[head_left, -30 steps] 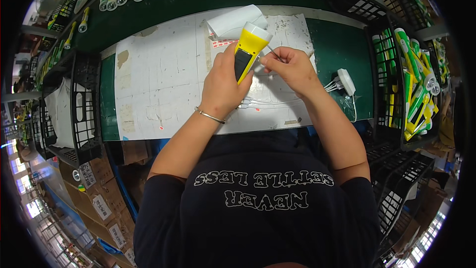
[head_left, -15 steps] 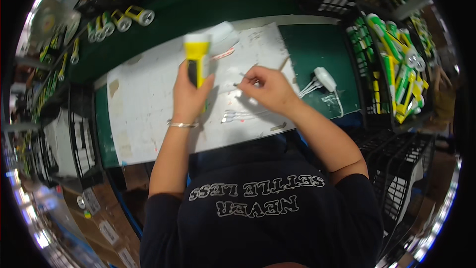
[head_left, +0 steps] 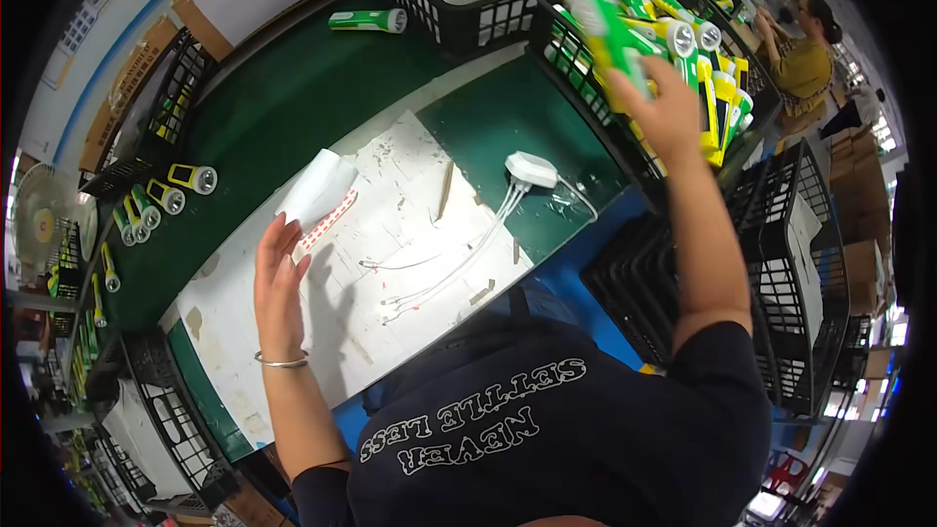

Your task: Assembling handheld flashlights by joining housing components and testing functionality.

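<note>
My right hand [head_left: 666, 109] grips a green flashlight [head_left: 597, 15] with a pale head, slightly blurred. It is held up at the near left side of a black crate [head_left: 613, 141] heaped with green and yellow flashlights. Over the white work sheet [head_left: 229, 332], my left hand [head_left: 278, 283] is raised with its fingers stretched out and nothing in them. Close to its fingertips lies a curled white sheet [head_left: 320, 182] beside a strip of small red-and-white pieces [head_left: 330, 219].
A white multi-cable charger [head_left: 532, 170] rests right of the sheet, its cables [head_left: 459, 263] running across it. Several flashlights [head_left: 166, 197] line the far left, and one green flashlight [head_left: 368, 21] lies at the back. Stacked black crates [head_left: 781, 273] stand at right; a person [head_left: 805, 49] sits beyond.
My view has turned to the right. The left hand no longer holds the yellow flashlight. My right hand has left the work sheet and reached the flashlight crate, now with a flashlight in it.
</note>
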`<act>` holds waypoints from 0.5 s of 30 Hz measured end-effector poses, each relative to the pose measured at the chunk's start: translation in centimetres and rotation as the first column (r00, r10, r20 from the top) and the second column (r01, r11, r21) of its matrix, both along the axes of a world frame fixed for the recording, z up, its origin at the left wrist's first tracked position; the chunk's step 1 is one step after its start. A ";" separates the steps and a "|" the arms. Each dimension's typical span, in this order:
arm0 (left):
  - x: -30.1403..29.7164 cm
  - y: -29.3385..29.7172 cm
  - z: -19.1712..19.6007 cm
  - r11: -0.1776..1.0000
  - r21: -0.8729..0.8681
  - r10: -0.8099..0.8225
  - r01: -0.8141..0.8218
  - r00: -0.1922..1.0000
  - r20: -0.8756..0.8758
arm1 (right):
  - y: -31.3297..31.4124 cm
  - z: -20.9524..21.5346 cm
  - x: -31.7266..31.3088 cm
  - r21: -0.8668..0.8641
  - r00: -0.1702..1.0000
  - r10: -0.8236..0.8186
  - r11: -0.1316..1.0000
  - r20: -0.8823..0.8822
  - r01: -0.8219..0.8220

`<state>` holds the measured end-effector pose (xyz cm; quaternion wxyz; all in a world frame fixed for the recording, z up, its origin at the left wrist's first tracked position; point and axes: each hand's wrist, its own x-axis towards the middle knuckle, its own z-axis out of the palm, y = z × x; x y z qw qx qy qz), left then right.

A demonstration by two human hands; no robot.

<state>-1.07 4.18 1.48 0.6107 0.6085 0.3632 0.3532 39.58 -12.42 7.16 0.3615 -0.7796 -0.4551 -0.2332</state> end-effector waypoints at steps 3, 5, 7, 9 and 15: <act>-2.4 3.8 -1.6 0.974 0.205 0.131 -0.095 0.976 -0.172 | -4.0 -0.1 7.0 -0.351 0.947 -0.246 0.885 0.208 0.307; -2.3 6.6 -2.4 0.937 0.328 0.215 -0.122 0.940 -0.265 | -7.3 -0.5 8.6 -0.399 0.930 -0.315 0.840 0.190 0.367; -2.9 11.2 -5.3 0.894 0.421 0.312 -0.155 0.889 -0.335 | -10.3 -2.3 11.3 -0.403 0.928 -0.312 0.837 0.206 0.371; -3.1 15.0 -6.7 0.827 0.511 0.489 -0.234 0.748 -0.449 | -10.5 -3.3 11.3 -0.430 0.926 -0.363 0.824 0.100 0.370; -3.3 23.3 -7.4 0.716 0.675 0.676 -0.176 0.415 -0.609 | -9.3 -3.3 10.1 -0.118 0.955 -0.293 0.948 0.035 0.295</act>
